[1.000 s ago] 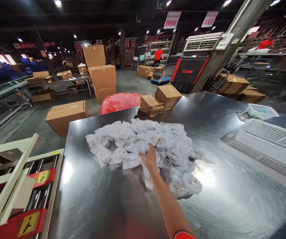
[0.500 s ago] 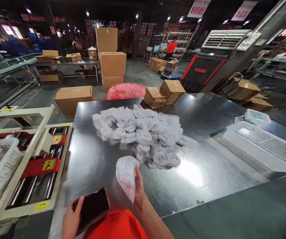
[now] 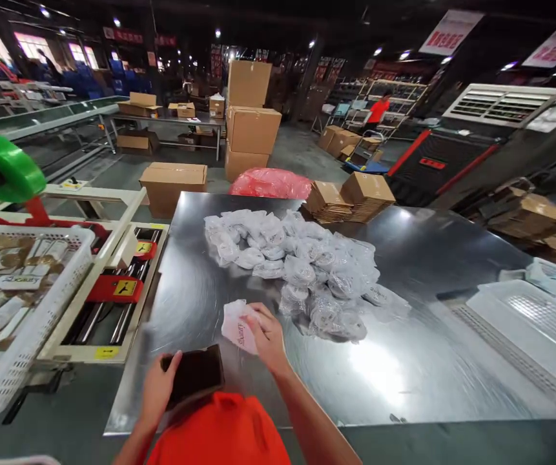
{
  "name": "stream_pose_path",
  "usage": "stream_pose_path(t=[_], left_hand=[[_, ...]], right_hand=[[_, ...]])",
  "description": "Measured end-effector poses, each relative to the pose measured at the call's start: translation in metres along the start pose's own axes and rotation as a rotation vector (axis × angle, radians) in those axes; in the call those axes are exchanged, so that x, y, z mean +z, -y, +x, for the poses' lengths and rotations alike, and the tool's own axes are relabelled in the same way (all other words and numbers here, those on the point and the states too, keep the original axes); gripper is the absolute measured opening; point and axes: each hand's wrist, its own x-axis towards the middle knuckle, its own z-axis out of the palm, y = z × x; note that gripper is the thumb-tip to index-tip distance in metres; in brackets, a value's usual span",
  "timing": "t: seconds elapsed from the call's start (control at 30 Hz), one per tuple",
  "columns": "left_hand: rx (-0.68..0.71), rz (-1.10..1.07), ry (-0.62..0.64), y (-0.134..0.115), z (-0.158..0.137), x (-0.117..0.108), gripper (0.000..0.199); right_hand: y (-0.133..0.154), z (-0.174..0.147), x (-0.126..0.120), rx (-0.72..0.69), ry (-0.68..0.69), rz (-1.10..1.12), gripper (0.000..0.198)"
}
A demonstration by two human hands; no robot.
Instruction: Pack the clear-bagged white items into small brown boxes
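Observation:
My right hand grips a clear plastic packet with something white inside, just above the near edge of the steel table. Beside it, my left hand holds an open dark cardboard box close to my orange shirt. A heap of similar plastic packets lies on the table just beyond my hands.
Flat cardboard stacks and a red bag sit at the table's far edge. White perforated trays lie at the right. A roller machine and a white basket of goods stand left. A person in orange stands far back.
My right hand pulled one packet out of the heap and brought it near. My left hand came into view holding the dark box, and the packet now sits closer to it.

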Motion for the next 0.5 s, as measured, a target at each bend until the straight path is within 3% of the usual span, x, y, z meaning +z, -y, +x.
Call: stream_pose_path(t=[0.1,0.17,0.27,0.33,0.4,0.5], left_hand=[[0.009,-0.055,0.000,0.002,0.002,0.002,0.057],[0.026,-0.101,0.009,0.005,0.005,0.003,0.057],[0.056,-0.144,0.040,0.010,0.009,0.004,0.052],[0.057,-0.159,0.046,0.013,0.011,0.006,0.051],[0.050,-0.166,0.042,0.016,0.012,0.012,0.052],[0.044,-0.157,0.026,0.015,0.012,0.024,0.053]], right_hand=[[0.014,-0.006,0.014,-0.358,0.241,-0.262,0.029],[0.016,-0.007,0.036,-0.512,0.439,-0.400,0.029],[0.002,-0.010,0.081,-0.690,0.908,-0.649,0.026],[-0.015,-0.014,0.109,-0.697,1.273,-0.782,0.020],[-0.033,-0.019,0.130,-0.601,1.521,-0.867,0.016],[-0.050,-0.023,0.151,-0.468,1.593,-0.910,0.008]])
